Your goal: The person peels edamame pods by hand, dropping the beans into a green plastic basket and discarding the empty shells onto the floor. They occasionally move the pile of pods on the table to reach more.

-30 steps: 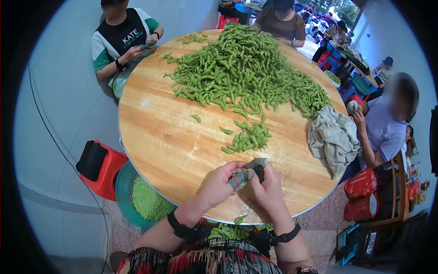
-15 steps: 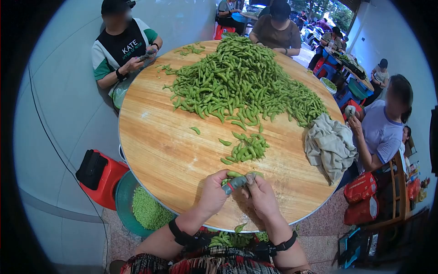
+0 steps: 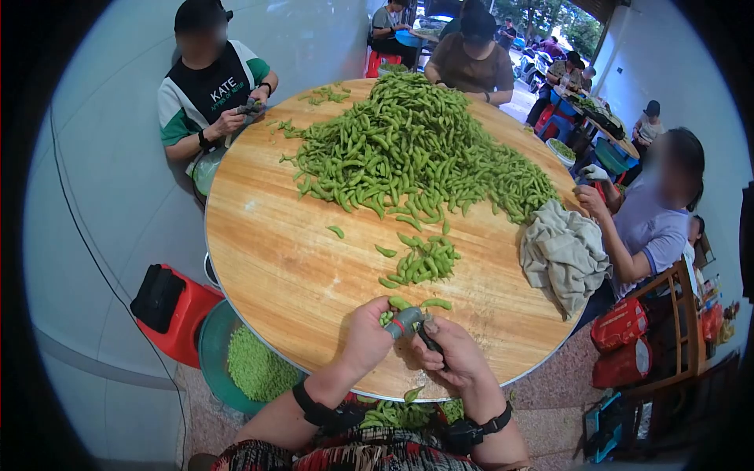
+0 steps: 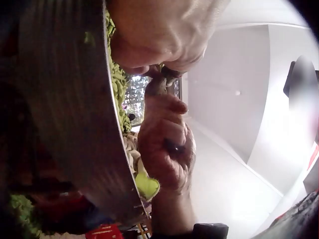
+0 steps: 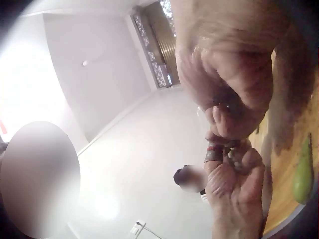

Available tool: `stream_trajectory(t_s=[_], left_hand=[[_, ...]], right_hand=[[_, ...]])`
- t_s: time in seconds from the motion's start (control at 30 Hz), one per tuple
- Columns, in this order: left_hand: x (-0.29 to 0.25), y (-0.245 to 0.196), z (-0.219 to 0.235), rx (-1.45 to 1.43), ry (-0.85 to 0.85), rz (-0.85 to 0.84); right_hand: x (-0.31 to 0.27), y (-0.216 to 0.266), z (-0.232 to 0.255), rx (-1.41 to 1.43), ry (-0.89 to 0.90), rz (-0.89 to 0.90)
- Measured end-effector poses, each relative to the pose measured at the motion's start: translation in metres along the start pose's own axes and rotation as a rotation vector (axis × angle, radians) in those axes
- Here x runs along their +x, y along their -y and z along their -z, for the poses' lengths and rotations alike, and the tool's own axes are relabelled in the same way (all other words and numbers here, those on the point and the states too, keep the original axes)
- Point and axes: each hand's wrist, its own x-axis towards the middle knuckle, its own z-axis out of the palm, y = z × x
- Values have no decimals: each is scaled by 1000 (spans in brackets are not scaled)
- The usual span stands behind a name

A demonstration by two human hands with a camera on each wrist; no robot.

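In the head view my left hand holds green soybean pods, one pod jutting past its fingertips. Its thumb wears a grey cover with a red band. Close beside it, my right hand grips a small tool with a black handle; I cannot tell its kind. Another pod lies just beyond the fingertips. A small cluster of pods lies farther up the table, in front of a large heap. Both wrist views show the fingers meeting, their grip mostly hidden.
The round wooden table has a crumpled cloth at its right. At lower left a green basin of shelled beans stands by a red stool. Loose pods lie below the near edge. Several people sit around.
My right hand has drawn slightly down and right from the left hand, and the black handle now shows. The left hand stays nearly in place. The person at right has lowered a hand toward the table.
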Motion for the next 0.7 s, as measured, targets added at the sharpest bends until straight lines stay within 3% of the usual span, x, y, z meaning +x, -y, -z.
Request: stream_trajectory(t_s=[0.17,0.37,0.43,0.47,0.53,0.63,0.7], left_hand=[[0,6,0,-39,-8,14],[-2,-3,2,348,85,-160],[-2,-4,0,5,142,27],[-3,-3,1,8,148,25],[-3,-1,4,-343,260,157],[-4,-4,2,-470,272,173],[-3,-4,-7,-457,200,156]], right_hand=[[-2,1,0,59,-6,-19],[-1,-8,2,-160,-51,86],[-4,-5,0,-197,-77,119],[-9,0,-2,-78,-41,63],[-11,3,-1,44,-5,10],[-9,0,5,199,41,-58],[-4,-3,4,15,-23,52]])
